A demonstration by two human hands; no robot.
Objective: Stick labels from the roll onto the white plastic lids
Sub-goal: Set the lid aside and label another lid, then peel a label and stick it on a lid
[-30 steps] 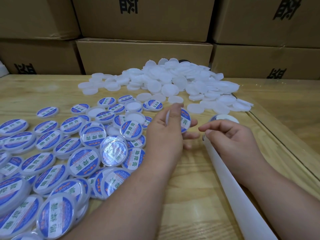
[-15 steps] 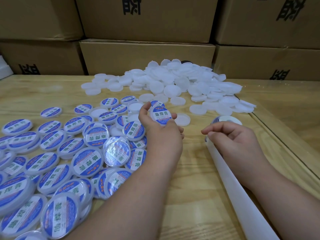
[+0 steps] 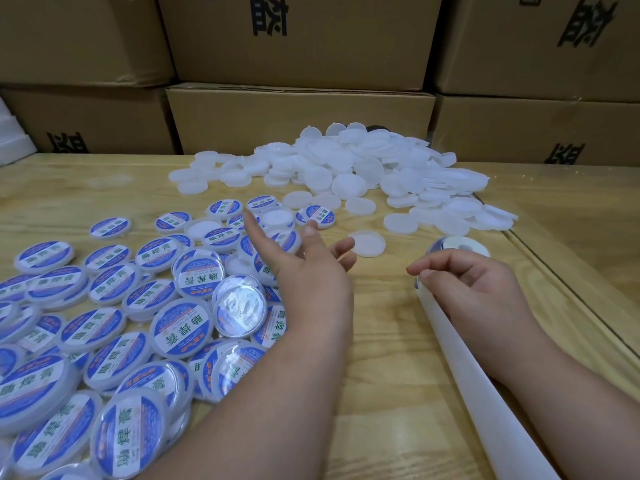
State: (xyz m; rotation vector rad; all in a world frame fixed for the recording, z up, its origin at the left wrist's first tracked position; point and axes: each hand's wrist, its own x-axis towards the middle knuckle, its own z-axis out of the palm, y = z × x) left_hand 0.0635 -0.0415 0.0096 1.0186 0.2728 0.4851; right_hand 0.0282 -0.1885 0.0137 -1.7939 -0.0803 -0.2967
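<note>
Left hand (image 3: 308, 271) hovers over the near edge of the labelled lids (image 3: 104, 323), fingers (image 3: 254, 233) spread and straight, holding nothing. Right hand (image 3: 474, 289) rests on the white backing strip (image 3: 485, 393); its fingers are curled with thumb and forefinger drawn together at the strip's far end, but whether they pinch a label cannot be told. The label roll (image 3: 460, 245) lies on the desk (image 3: 391, 358) just beyond the right hand. One plain lid (image 3: 367, 243) sits alone between the two hands. The heap of plain white lids (image 3: 363, 171) lies farther back, before stacked cardboard boxes (image 3: 298, 116). Labelled lids cover the desk's left side.
</note>
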